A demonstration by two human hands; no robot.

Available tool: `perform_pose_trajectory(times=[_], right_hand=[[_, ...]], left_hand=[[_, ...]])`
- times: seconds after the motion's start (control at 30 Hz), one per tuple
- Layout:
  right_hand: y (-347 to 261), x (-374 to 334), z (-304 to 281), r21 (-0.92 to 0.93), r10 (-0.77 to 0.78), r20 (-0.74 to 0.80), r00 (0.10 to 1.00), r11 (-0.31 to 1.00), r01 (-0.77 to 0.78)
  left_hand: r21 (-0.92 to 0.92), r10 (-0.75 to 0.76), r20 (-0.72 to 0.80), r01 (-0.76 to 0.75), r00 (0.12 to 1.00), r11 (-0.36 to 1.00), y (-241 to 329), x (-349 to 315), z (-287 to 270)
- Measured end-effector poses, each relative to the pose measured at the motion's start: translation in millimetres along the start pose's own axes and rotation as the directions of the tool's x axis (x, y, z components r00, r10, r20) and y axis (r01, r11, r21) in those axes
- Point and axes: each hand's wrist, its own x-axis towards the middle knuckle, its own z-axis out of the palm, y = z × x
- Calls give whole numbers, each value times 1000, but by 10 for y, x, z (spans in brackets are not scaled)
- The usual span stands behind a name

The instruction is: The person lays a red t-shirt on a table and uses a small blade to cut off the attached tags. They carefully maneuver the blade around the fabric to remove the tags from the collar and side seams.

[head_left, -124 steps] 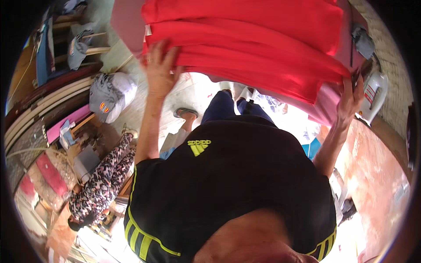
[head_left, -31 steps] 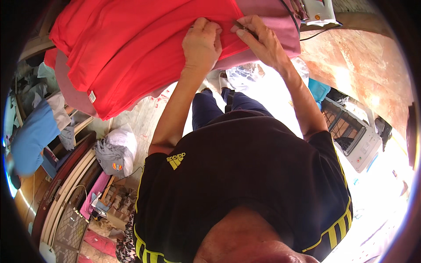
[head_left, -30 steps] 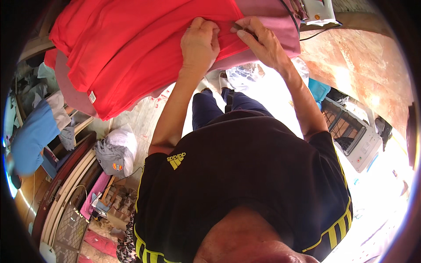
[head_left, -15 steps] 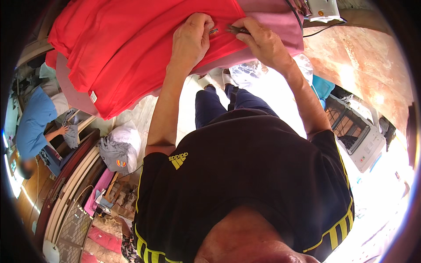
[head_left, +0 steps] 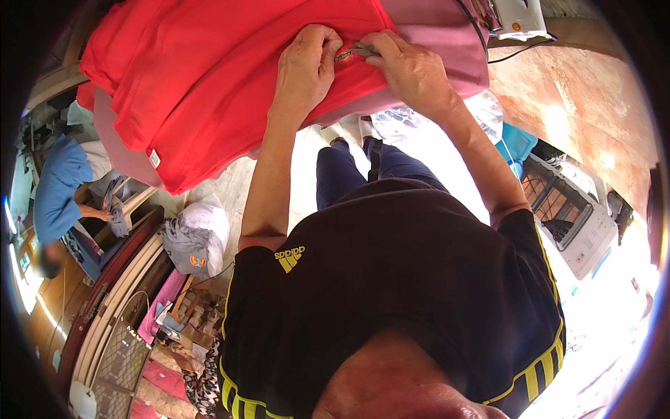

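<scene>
A red garment (head_left: 216, 70), probably a shirt, is spread over a mauve cloth-covered surface (head_left: 440, 42). A small embroidered logo (head_left: 343, 56) stands out on it between my hands. My left hand (head_left: 306, 68) rests just left of the logo, thumb and fingers pinched together on the red fabric. From the right, my right hand (head_left: 419, 75) grips small dark thread snips (head_left: 363, 49), their tips close to the logo's upper right edge. Whether they touch a thread is too small to tell. A white tag (head_left: 154, 158) shows near the garment's lower left corner.
A white machine (head_left: 518, 17) with a dark cable stands at the upper right. Clear plastic bags (head_left: 405, 120) and a blue container (head_left: 516, 143) lie beyond my right forearm. At left are a bag with grey garments (head_left: 192, 244) and another person in blue (head_left: 59, 181).
My right hand has moved left, bringing the snips from beside the logo to its edge. My left hand stays pinched on the fabric. The other person's arm at left has shifted.
</scene>
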Motion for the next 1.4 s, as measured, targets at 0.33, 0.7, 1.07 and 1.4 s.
perform_pose_trajectory(times=[0.33,0.7,1.07,1.4], right_hand=[[83,23,60,97,14,-39,999,995,-10],[131,-86,-139,102,-42,12,999,994,40],[80,-56,-74,-15,-44,23,999,999,45],[198,-116,-172,199,-84,18,996,977,79]], left_hand=[[-82,13,-52,-17,999,997,7,-14,0],[69,173,1,-173,985,982,35,-104,49],[-5,141,-65,-142,988,990,-24,-83,110],[-532,-125,227,231,966,815,-48,-354,-266]])
